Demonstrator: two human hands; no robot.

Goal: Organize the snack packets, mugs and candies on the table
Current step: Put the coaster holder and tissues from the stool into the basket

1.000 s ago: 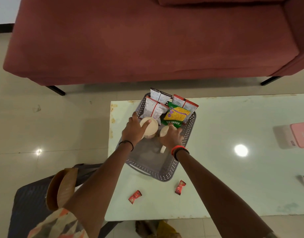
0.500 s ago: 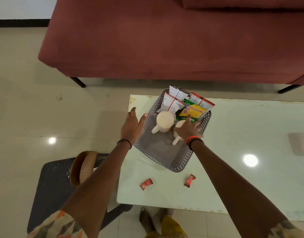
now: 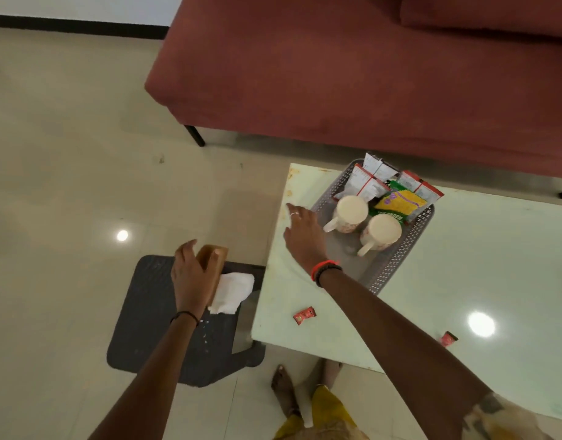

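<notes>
Your grey perforated plastic basket [image 3: 397, 262] sits at the far left corner of the pale green glass surface [image 3: 464, 265], its long axis running from near-left to far-right, askew to the edges. Inside it the left cream mug [image 3: 351, 214] and the right cream mug [image 3: 381, 233] stand side by side, both handles pointing near-left towards you; the white-and-red snack packets [image 3: 367, 182] stand upright at its far end, and the yellow-and-green snack packet [image 3: 400, 203] leans against them, lying across the basket. One red-wrapped candy [image 3: 304, 315] lies near the front left edge and another red-wrapped candy [image 3: 448, 339] well to its right, both outside the basket. Your left hand [image 3: 192, 277] is off the surface, over the black plastic stool [image 3: 146, 312], thumb and fingers curled round a brown wooden piece [image 3: 209, 252] beside a crumpled white cloth [image 3: 233, 290]; half a second ago it hovered by the basket's left rim. Your right hand [image 3: 302, 239], then on the right mug, is now spread flat-fingered just left of the basket; whether it touches the glass, you cannot tell.
</notes>
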